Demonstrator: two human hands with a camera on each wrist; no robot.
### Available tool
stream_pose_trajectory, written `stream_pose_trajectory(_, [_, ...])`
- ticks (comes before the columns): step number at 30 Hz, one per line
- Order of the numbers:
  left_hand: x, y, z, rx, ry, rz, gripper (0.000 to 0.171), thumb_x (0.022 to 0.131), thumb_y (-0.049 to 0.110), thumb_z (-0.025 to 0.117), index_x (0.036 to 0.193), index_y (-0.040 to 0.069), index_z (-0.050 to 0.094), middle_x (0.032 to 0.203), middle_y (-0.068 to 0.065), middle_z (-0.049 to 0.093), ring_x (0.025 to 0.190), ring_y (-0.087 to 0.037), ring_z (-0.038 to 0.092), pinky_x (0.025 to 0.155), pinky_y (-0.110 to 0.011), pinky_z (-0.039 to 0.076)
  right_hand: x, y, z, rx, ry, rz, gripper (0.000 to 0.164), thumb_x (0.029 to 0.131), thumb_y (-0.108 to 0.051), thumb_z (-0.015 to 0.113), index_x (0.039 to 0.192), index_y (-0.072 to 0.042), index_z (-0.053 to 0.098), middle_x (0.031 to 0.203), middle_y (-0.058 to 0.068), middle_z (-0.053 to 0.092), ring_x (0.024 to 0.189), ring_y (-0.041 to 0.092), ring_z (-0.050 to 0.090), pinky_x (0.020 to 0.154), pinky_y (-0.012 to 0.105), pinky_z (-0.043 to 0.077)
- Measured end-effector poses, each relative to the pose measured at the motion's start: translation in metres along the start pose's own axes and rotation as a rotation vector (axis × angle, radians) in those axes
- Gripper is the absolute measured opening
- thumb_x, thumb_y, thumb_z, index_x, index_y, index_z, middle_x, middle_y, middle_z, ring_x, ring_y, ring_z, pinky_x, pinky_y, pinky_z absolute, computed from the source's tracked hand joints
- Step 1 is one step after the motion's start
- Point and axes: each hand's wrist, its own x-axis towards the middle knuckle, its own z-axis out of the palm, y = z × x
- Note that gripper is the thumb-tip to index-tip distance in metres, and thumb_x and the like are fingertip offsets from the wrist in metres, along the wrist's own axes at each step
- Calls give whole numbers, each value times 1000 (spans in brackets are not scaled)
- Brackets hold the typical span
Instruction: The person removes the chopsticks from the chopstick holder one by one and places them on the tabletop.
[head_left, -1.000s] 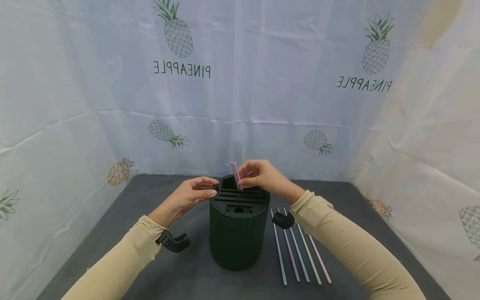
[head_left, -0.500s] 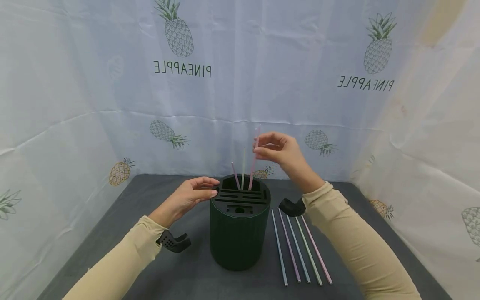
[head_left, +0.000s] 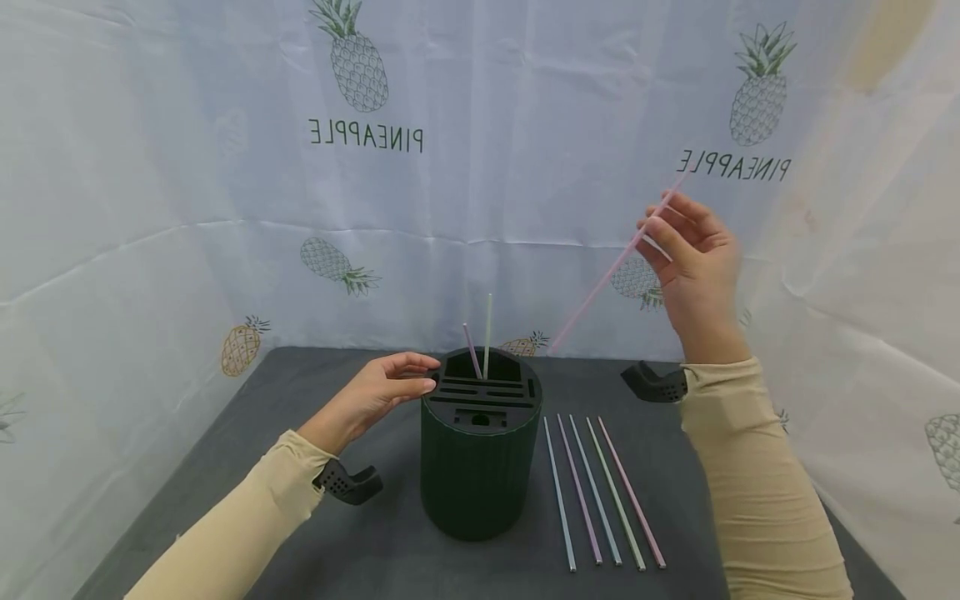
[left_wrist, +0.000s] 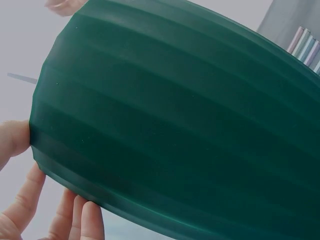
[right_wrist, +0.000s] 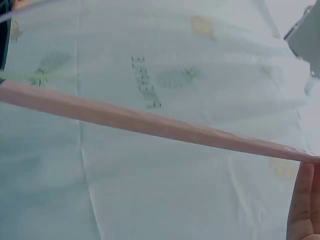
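A pink pencil (head_left: 602, 287) slants through the air in the head view, pinched near its upper end by my right hand (head_left: 701, 262). The same faceted pencil (right_wrist: 150, 122) crosses the right wrist view. A dark green pen holder (head_left: 476, 475) stands upright on the table. My left hand (head_left: 375, 400) rests its thumb and fingertips against the holder's left upper edge; in the left wrist view, extended fingertips (left_wrist: 91, 220) touch its ribbed wall. Two pencils lean in the back compartment: a purplish one (head_left: 472, 350) and a pale green one (head_left: 487, 337).
Several pastel pencils (head_left: 598, 496) lie side by side on the dark table (head_left: 360, 542), right of the holder. Slots cut the holder's black top (head_left: 480, 400). A pineapple-print curtain (head_left: 525, 167) hangs behind and at both sides.
My right hand has drawn the pink pencil out of the holder's back compartment and carried it up and to the right. My left hand stays at the holder's edge.
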Motion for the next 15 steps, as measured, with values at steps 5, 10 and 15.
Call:
stream_pose_trajectory(5, [0, 0, 0, -2, -1, 1, 49, 90, 19, 69, 133, 2, 53, 135, -14, 49, 123, -25, 50, 112, -48, 36, -1, -2, -33, -71, 97, 23, 38, 81, 7, 71, 118, 4, 62, 100, 13, 68, 88, 23, 68, 80, 30, 59])
stream_pose_trajectory(10, [0, 0, -1, -2, 5, -5, 49, 90, 19, 69, 133, 2, 53, 136, -15, 48, 124, -26, 49, 112, -48, 36, -12, 15, -75, -112, 109, 114, 36, 83, 9, 67, 119, 5, 64, 98, 11, 71, 88, 20, 70, 77, 28, 59])
stream_pose_trajectory(15, [1, -1, -1, 2, 1, -5, 49, 90, 21, 70, 133, 3, 53, 135, -15, 49, 124, -27, 49, 112, -48, 36, -31, 40, -123, -320, 129, 259, 31, 85, 2, 69, 116, -4, 70, 97, 1, 72, 87, 11, 71, 77, 23, 58])
